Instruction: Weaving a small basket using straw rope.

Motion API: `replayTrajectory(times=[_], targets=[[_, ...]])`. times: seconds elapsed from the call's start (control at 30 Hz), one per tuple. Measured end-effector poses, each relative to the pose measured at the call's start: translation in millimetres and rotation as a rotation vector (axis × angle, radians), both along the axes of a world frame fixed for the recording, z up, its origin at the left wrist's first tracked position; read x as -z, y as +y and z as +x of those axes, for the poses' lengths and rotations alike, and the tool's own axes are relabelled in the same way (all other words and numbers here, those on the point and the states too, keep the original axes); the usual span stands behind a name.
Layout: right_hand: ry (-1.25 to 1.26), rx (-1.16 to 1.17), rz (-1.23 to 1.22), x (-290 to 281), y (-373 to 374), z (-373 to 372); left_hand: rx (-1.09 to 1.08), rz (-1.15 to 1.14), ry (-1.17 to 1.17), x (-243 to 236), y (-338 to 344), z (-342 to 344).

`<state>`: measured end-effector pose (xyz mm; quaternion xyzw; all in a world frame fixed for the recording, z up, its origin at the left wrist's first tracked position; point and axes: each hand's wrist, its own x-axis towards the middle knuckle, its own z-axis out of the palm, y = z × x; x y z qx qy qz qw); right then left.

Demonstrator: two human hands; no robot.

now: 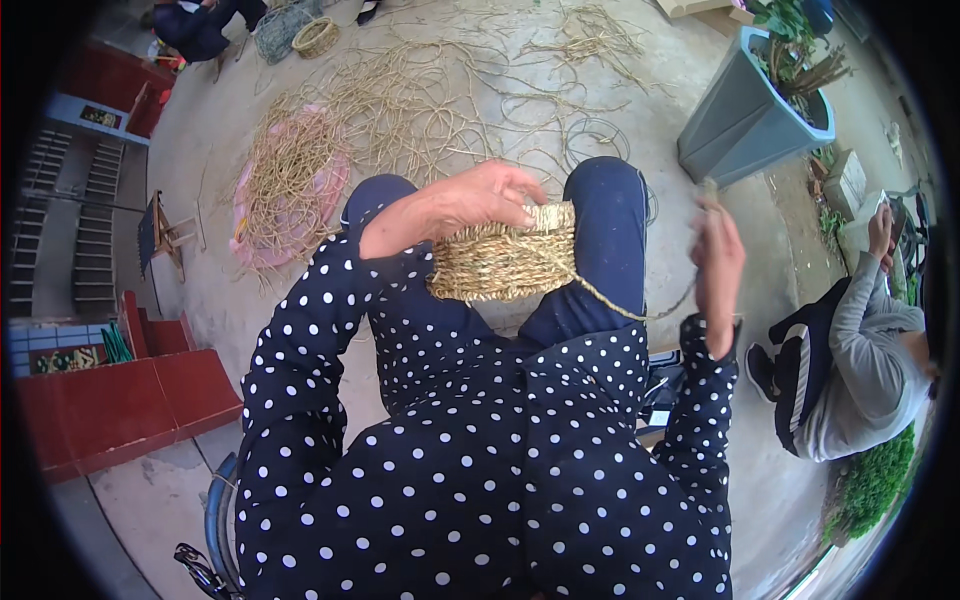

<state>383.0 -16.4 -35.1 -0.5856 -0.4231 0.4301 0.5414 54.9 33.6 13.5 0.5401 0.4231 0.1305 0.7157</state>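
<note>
A woven straw basket [500, 265] with a paler band along its far edge rests between my knees. My left hand [480, 197] is closed on its far rim, thumb and fingers bent over the edge. From the basket's right side a twisted straw rope [608, 303] sags across my right thigh and rises to my right hand [717, 262]. That hand is raised out to the right, apart from the basket, with its fingers closed on the rope. Its fingertips are somewhat blurred, and a pale tuft of straw shows above them.
Loose straw rope [400, 100] sprawls over the concrete, with a heap on a pink sheet [243, 205]. A tall grey planter [745, 110] stands ahead right. One person [870, 370] sits at right, another [195, 30] far left. Red ledges [130, 410] and a small stool [165, 235] are at left.
</note>
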Motion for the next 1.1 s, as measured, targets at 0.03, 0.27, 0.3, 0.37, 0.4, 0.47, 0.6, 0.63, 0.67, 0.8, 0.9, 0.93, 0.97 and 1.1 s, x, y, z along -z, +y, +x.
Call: replayTrajectory(times=[0.03, 0.27, 0.3, 0.37, 0.4, 0.47, 0.6, 0.63, 0.67, 0.8, 0.9, 0.93, 0.97, 1.1], targets=[[-0.062, -0.195, 0.051, -7, -1, -21, 0.011, -0.042, -0.026, 6, 6, 0], [-0.326, -0.727, 0.48, -37, -9, -109, 0.017, -0.068, -0.143, 5, 0, -19], [-0.322, -0.732, 0.482, -34, -6, -111, 0.052, -0.164, -0.131, 1, 1, -17], [-0.468, -0.786, 0.647, -28, -1, -109, 0.045, -0.194, -0.163, 6, 3, -19], [-0.503, -0.772, 0.679, -26, -1, -109, 0.039, -0.224, -0.198, 7, 2, -18], [-0.614, -0.777, 0.741, -29, -3, -109, 0.016, -0.233, -0.199, 6, -1, -20], [-0.864, -0.771, 0.825, -23, -10, -104, 0.058, -0.249, -0.18, -2, 3, -15], [-0.948, -0.793, 0.819, -24, -13, -105, 0.067, -0.25, -0.179, -3, 3, -15], [-1.001, -0.746, 0.938, -23, -14, -108, 0.077, -0.251, -0.178, -2, 4, -16], [-1.449, -0.633, 0.919, -30, -38, -122, 0.081, -0.377, -0.26, 14, 11, -22], [-1.618, -0.535, 0.891, -33, -50, -134, 0.125, -0.419, -0.205, 31, 22, -27], [-1.589, -0.544, 0.844, -35, -50, -135, 0.147, -0.418, -0.179, 34, 21, -24], [-1.558, -0.552, 0.797, -35, -50, -136, 0.188, -0.418, -0.18, 37, 20, -22], [-1.278, -0.467, 0.759, -35, -47, -144, 0.249, -0.397, -0.247, 39, 17, -26]])
